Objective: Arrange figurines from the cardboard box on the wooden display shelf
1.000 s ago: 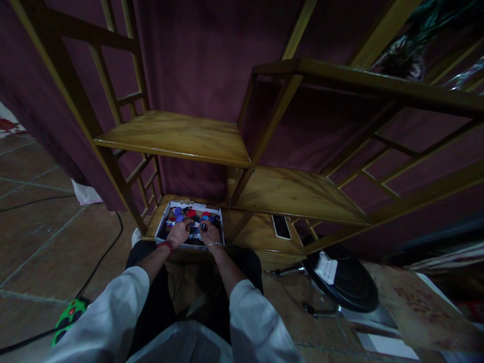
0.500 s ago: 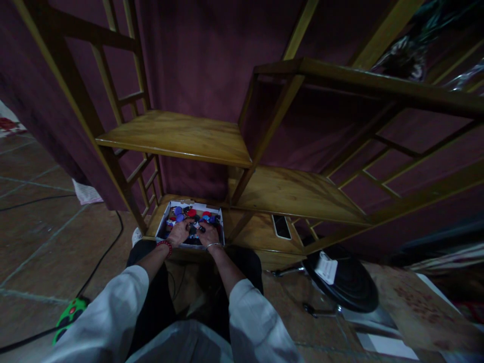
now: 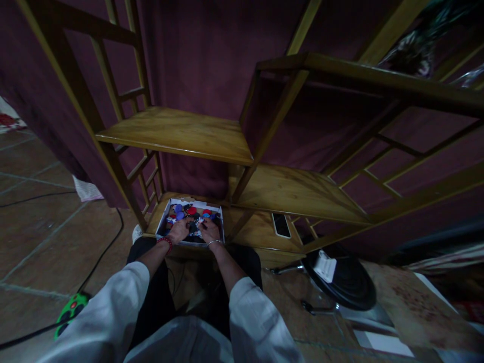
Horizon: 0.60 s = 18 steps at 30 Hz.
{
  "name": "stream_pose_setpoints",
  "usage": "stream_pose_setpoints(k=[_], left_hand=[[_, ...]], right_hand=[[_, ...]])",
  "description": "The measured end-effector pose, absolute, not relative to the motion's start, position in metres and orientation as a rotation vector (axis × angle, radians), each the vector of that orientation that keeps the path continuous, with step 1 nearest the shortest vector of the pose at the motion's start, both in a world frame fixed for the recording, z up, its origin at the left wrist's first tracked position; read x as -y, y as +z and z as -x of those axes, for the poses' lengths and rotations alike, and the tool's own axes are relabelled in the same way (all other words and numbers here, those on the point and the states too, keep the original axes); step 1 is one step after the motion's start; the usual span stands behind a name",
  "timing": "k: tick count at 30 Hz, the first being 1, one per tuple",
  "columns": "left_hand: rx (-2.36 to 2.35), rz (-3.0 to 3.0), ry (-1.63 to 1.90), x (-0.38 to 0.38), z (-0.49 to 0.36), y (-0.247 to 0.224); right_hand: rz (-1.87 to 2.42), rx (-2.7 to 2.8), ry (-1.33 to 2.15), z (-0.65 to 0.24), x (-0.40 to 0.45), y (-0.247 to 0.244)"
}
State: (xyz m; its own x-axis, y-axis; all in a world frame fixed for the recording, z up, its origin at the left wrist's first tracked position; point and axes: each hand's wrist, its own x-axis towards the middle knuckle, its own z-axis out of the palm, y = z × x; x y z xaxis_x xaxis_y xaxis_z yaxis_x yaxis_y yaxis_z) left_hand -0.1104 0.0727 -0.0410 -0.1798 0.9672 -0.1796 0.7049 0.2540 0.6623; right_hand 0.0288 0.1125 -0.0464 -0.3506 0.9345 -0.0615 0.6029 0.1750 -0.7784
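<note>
A shallow white box (image 3: 164,218) sits on the lowest wooden shelf, with small pieces inside it in red, purple-blue, black and white. They are too small to name. My left hand (image 3: 179,231), with a red bead bracelet at the wrist, reaches over the near edge, its fingers bent together among the pieces. Beside it, my right hand (image 3: 210,231), wearing a silver bangle, has thumb and fingers closed at a small white-and-dark piece (image 3: 200,220). What lies between the fingers of either hand is mostly hidden. Purple-blue round pieces (image 3: 179,211) and a red one (image 3: 192,210) lie beyond my hands.
A wooden shelf board (image 3: 177,133) juts out above the box. A phone (image 3: 281,225) lies on the lower shelf to the right. On the floor are a black round stool (image 3: 350,282), a green power strip (image 3: 71,312) and its cable.
My right hand has shifted slightly left and its fingers have drawn closer together. A dark piece seen by its fingers before is less visible now. My left hand stays nearly in place.
</note>
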Motion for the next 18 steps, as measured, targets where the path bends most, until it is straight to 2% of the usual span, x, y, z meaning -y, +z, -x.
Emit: stream_pose_setpoints(k=[18], left_hand=[[-1.740, -1.057, 0.809, -0.068, 0.102, -0.027]], right_hand=[[1.445, 1.937, 1.053, -0.030, -0.110, -0.048]])
